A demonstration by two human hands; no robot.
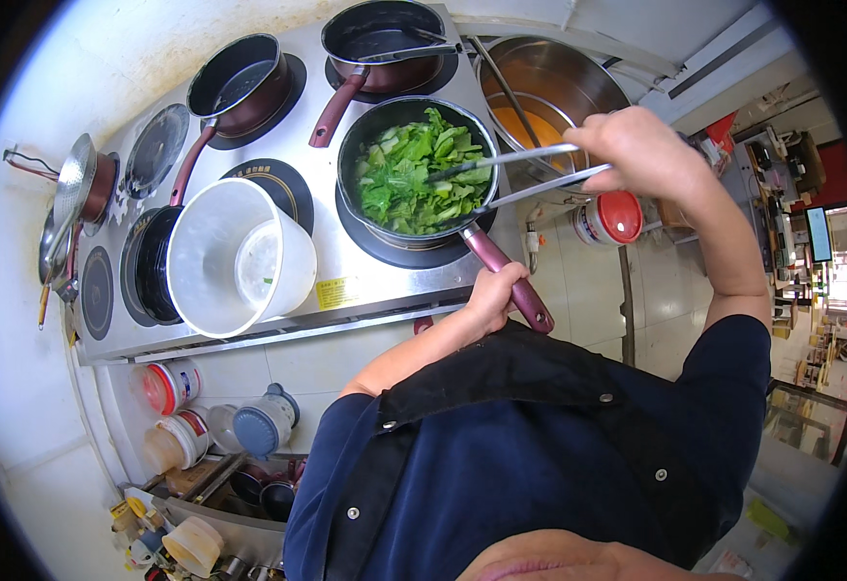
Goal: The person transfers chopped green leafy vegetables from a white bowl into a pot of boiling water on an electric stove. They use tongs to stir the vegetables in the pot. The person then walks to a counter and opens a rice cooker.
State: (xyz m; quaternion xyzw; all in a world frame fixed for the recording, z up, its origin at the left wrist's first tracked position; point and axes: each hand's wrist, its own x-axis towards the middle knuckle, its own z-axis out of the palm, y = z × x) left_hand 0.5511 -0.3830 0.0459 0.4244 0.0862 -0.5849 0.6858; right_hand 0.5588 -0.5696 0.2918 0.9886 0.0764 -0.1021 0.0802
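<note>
My left hand (498, 294) is closed around the purple-red handle of a saucepan (345, 171), which sits on a round hob plate near the cooktop's front edge. Chopped leafy greens (416, 174) fill the pan. In my right hand (630, 149) are metal tongs (532, 192); their arms are spread, with the tips in and over the greens. To the left of the pan, a translucent white plastic tub (209, 254) leans tilted, its mouth towards me, with a small green scrap inside.
Further dark saucepans (256, 112) (394, 72) stand behind on the steel cooktop (365, 279). A large steel pot (605, 72) of orange liquid is at its right. A red-lidded bucket (619, 218) stands on the floor. Lidded buckets (264, 428) are at lower left, with a perforated ladle (75, 171) at far left.
</note>
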